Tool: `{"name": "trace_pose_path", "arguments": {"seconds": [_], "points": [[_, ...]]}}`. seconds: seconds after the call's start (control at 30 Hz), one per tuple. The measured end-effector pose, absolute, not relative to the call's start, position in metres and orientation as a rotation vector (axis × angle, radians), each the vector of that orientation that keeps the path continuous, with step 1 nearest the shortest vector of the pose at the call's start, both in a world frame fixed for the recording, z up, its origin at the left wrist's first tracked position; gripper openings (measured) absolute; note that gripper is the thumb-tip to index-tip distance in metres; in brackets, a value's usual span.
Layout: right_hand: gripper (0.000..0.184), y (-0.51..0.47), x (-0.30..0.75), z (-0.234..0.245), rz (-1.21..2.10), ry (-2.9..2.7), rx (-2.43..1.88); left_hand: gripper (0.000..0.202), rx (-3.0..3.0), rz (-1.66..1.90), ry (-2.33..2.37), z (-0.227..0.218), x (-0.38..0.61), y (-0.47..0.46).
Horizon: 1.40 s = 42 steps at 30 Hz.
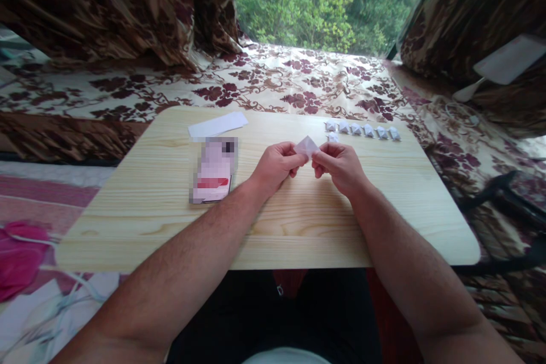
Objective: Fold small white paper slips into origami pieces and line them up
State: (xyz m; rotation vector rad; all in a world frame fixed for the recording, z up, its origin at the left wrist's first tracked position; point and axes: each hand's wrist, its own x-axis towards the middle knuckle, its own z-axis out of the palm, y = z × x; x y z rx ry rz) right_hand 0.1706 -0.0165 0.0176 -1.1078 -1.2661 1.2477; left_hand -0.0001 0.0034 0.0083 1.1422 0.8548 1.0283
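A small folded piece of white paper (306, 146) is held above the middle of a light wooden table (170, 222). My left hand (277, 166) pinches its left side and my right hand (339, 166) pinches its right side. A row of several small folded white paper pieces (362, 129) lies on the table just beyond my right hand, with one more folded piece (333, 137) in front of the row's left end.
A white paper strip (218, 124) lies at the table's far left, with a blurred card or booklet (214, 170) in front of it. Floral bedding (273, 79) and curtains (106, 5) surround the table. Pink cloth (19, 256) lies at the left.
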Motion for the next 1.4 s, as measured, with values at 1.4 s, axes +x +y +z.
{"name": "trace_pose_path", "arguments": {"seconds": [1.4], "points": [[0.039, -0.0173, 0.1745, 0.022, 1.308, -1.366, -1.211, 0.033, 1.228, 0.974, 0.863, 0.0093, -0.0024, 0.0021]]}}
